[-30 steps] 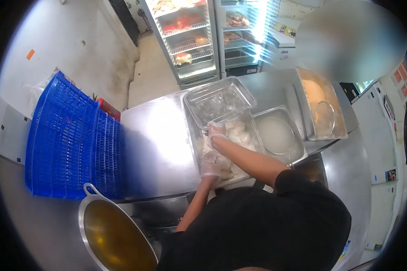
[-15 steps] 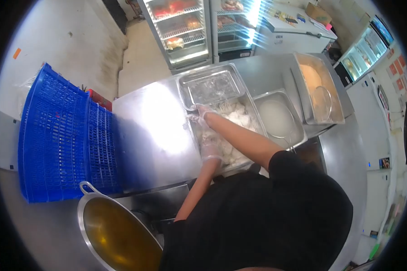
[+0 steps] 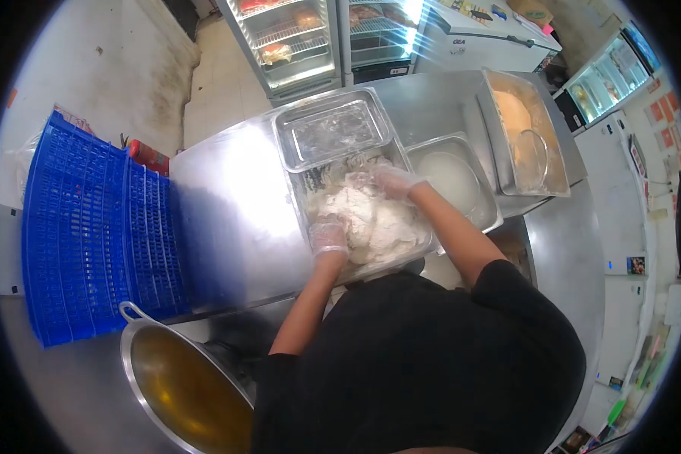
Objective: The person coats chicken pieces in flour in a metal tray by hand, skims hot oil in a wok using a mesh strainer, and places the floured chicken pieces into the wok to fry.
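Powder (image 3: 378, 221), lumpy, in rectangular metal pan (image 3: 310, 183), gloved left hand (image 3: 329, 237), right hand (image 3: 394, 181), each grip unclear

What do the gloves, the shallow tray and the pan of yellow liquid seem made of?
Gloves: likely thin, clear plastic; wrinkled, with skin showing through. Shallow tray: metal, polished, perhaps stainless steel, given its silvery reflections. Pan: metal too, perhaps aluminium; its grey rim looks smooth, though the exact metal stays open.

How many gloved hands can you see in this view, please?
2: the left hand is at the left side of the white floury mass, and the right hand is at its far edge. I see no others.
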Tool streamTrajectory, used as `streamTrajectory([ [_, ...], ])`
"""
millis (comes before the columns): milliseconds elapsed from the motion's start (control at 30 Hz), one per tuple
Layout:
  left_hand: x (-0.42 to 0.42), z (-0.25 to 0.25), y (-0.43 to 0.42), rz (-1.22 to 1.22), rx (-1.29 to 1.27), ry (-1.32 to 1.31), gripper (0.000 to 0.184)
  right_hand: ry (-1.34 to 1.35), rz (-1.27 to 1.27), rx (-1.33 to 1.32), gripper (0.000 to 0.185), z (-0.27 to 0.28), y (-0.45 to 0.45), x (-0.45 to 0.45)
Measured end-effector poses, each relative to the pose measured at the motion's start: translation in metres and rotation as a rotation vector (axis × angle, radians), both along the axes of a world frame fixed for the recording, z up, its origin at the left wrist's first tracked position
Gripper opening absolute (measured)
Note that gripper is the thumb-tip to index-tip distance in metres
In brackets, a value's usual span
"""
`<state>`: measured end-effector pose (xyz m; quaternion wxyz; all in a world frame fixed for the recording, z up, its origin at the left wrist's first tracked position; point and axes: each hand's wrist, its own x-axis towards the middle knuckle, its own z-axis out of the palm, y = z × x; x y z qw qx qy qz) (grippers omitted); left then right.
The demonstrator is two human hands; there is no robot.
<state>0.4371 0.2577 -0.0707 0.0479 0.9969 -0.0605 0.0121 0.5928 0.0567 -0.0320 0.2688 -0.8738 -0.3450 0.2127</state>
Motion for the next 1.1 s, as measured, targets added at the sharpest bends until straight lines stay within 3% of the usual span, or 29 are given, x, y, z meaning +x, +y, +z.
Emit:
streamTrajectory([
  [100, 0.002, -0.004, -0.003, 0.019, 0.043, 0.025, 0.024, -0.092, 0.398, -0.331, 0.051, -0.014, 0.009, 0.016],
  [200, 0.005, 0.004, -0.003, 0.016, 0.129, 0.144, 0.022, -0.071, 0.282, -0.612, 0.052, -0.003, 0.019, 0.012],
  [267, 0.002, 0.008, -0.003, 0.002, 0.131, 0.106, 0.02, -0.185, 0.186, -0.343, 0.045, -0.031, 0.005, 0.009],
  [400, 0.001, -0.041, 0.004, 0.011, -0.09, -0.144, 0.018, -0.378, -0.007, 0.108, 0.035, -0.055, -0.026, 0.008],
  [433, 0.002, -0.044, 0.003, 0.015, -0.168, -0.193, 0.017, -0.194, -0.123, 0.167, 0.033, -0.062, -0.028, 0.009],
  [467, 0.004, -0.047, 0.001, 0.045, -0.071, -0.097, 0.018, -0.009, -0.237, 0.222, 0.032, -0.068, -0.03, 0.011],
  [533, 0.012, -0.035, -0.007, 0.099, 0.119, 0.095, 0.019, 0.017, -0.271, 0.215, 0.031, -0.055, -0.031, 0.009],
  [600, 0.014, -0.016, -0.015, 0.067, 0.183, 0.14, 0.022, -0.302, -0.113, 0.096, 0.03, -0.036, -0.029, -0.001],
  [733, 0.02, -0.012, -0.004, 0.005, 0.131, 0.059, 0.015, -0.258, -0.301, 0.22, 0.022, -0.049, -0.029, 0.013],
  [833, 0.018, -0.005, 0.007, -0.066, 0.112, 0.036, 0.029, -0.039, -0.395, 0.353, 0.025, -0.029, -0.046, 0.016],
  [900, 0.013, 0.008, 0.006, 0.057, 0.005, -0.042, 0.028, 0.244, -0.501, 0.435, 0.028, -0.017, -0.058, 0.015],
  [1000, 0.011, 0.06, -0.008, 0.37, -0.261, -0.036, 0.034, 0.211, -0.446, 0.526, 0.033, 0.004, -0.063, 0.007],
  [1033, 0.013, 0.075, -0.014, 0.498, -0.365, -0.013, 0.037, 0.051, -0.362, 0.488, 0.033, 0.007, -0.062, 0.004],
  [1100, 0.018, 0.087, -0.024, 0.443, -0.718, -0.076, 0.042, -0.263, -0.19, 0.406, 0.034, 0.01, -0.051, -0.004],
])
